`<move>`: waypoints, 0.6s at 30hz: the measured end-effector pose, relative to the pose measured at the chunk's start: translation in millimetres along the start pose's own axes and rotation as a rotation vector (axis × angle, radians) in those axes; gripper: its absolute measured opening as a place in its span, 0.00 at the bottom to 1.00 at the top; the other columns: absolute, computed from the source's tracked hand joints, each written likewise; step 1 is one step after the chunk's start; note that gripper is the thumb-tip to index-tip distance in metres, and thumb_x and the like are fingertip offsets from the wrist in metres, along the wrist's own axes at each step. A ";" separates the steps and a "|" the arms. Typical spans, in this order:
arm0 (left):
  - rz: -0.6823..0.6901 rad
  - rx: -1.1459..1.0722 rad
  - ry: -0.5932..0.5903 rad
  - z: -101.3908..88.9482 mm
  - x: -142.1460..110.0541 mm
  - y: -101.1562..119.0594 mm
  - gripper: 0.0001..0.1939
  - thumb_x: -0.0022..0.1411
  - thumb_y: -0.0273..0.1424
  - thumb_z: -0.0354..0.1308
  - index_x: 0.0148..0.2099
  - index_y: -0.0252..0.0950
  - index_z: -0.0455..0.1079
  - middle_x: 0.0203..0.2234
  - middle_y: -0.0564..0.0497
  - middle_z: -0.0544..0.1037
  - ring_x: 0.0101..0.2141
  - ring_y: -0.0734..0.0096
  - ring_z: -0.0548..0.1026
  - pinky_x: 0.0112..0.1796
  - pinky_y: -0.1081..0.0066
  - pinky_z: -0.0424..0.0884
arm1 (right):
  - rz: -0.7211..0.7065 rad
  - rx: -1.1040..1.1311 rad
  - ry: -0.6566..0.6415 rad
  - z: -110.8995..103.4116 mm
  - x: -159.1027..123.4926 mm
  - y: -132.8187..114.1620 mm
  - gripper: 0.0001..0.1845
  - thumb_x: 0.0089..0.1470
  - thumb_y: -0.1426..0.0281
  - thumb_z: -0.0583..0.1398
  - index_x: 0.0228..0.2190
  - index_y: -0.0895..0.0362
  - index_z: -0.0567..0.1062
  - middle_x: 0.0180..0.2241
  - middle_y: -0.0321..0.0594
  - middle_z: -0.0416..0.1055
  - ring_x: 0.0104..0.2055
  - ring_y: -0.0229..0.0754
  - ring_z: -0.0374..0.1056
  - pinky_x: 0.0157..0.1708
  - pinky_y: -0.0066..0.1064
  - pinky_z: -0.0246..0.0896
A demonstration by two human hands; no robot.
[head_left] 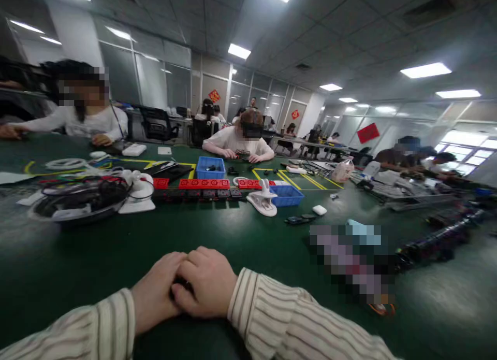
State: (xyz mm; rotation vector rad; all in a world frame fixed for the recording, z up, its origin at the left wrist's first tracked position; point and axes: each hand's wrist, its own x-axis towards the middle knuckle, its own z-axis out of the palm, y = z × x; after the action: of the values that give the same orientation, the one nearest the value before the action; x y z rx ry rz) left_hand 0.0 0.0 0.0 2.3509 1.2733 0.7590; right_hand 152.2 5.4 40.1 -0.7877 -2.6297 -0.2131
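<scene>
My left hand (156, 287) and my right hand (207, 282) rest together over the green table (155, 235), low in the head view. The right one is curled over the fingers of the left, its thumb tucked in beneath. Most of the left fingers are hidden under it. No object shows in either hand. Farther off, the nearest things are a dark flat device (300, 219), a small white case (319, 210) and a white stand with a clip-like top (264, 199).
Red blocks (204, 184) stand in a row between two blue bins (210, 168) (287, 196). A round tray with cables (81, 202) lies left. A blurred-out patch (349, 261) and a dark bundle (438, 241) lie right. A person (240, 142) works opposite; another person (89, 121) sits left.
</scene>
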 end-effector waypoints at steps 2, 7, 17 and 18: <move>0.013 -0.008 -0.009 -2.1 -2.3 1.0 0.15 0.46 0.31 0.56 0.40 0.36 0.65 0.37 0.48 0.72 0.39 0.56 0.71 0.43 0.58 0.68 | -0.059 0.051 -0.004 0.0 -1.3 1.5 0.14 0.50 0.60 0.60 0.29 0.59 0.72 0.28 0.38 0.69 0.29 0.41 0.63 0.30 0.30 0.57; 0.006 0.002 -0.032 -6.7 -4.4 3.6 0.16 0.51 0.37 0.59 0.42 0.38 0.68 0.41 0.47 0.73 0.44 0.54 0.70 0.47 0.58 0.65 | 0.104 -0.016 0.124 -20.6 -9.2 18.5 0.29 0.44 0.50 0.62 0.43 0.55 0.70 0.42 0.38 0.70 0.44 0.40 0.64 0.46 0.30 0.56; -0.024 0.025 -0.069 -10.0 -2.4 6.1 0.21 0.55 0.48 0.56 0.42 0.37 0.71 0.39 0.47 0.73 0.41 0.55 0.70 0.42 0.60 0.67 | 1.184 -0.424 0.238 -70.1 -110.4 129.0 0.42 0.52 0.61 0.58 0.60 0.72 0.51 0.59 0.70 0.47 0.57 0.74 0.52 0.52 0.67 0.23; -0.024 0.027 -0.070 -9.9 -2.3 6.0 0.21 0.55 0.48 0.56 0.42 0.37 0.71 0.39 0.47 0.73 0.41 0.55 0.70 0.42 0.60 0.67 | 1.227 -0.420 0.227 -72.6 -117.2 133.4 0.41 0.52 0.60 0.58 0.59 0.72 0.53 0.57 0.71 0.51 0.54 0.72 0.57 0.53 0.66 0.23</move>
State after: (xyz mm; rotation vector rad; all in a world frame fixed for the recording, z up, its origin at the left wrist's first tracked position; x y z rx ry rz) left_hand -3.1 -4.6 10.4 2.3572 1.2882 0.6501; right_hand 339.5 39.7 63.6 -2.1514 -1.4947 -0.4451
